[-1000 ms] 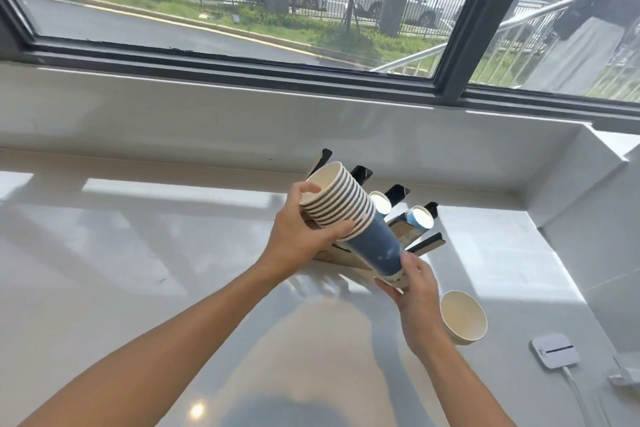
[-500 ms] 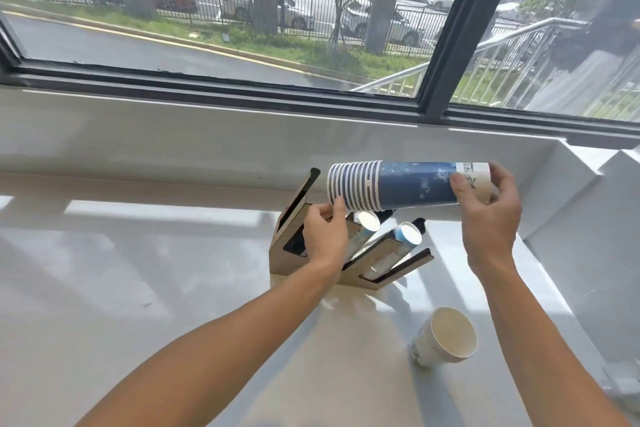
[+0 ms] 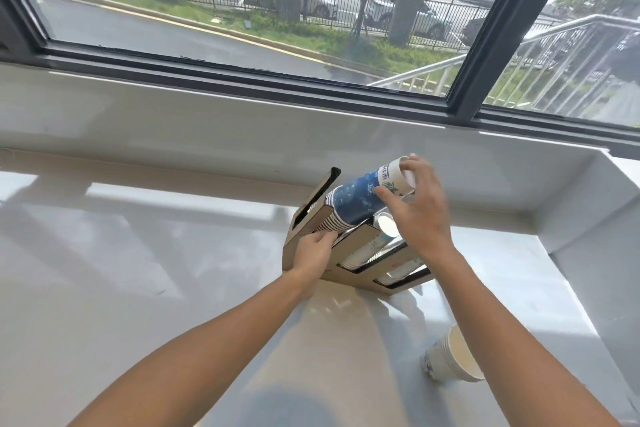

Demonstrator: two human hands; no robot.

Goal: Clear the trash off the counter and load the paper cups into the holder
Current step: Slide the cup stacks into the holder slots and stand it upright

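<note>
A cardboard cup holder (image 3: 360,246) with slanted slots stands on the white counter (image 3: 138,288) near the window ledge. A long stack of blue and white paper cups (image 3: 356,201) sits rim-first in its left slot, tilted up to the right. My right hand (image 3: 415,208) grips the stack's upper end by the fingertips. My left hand (image 3: 313,253) rests on the holder's front edge beside the stack's rims and grips it. Other slots hold cup stacks (image 3: 384,229). A short stack of cups (image 3: 450,357) lies on its side at the lower right.
A raised white ledge (image 3: 311,135) runs along the back under the window. A white side wall (image 3: 595,270) closes the counter at the right.
The cup stack went from level above the holder to tilted with its rims down in the left slot. My left hand moved from the stack to the holder's front edge.
</note>
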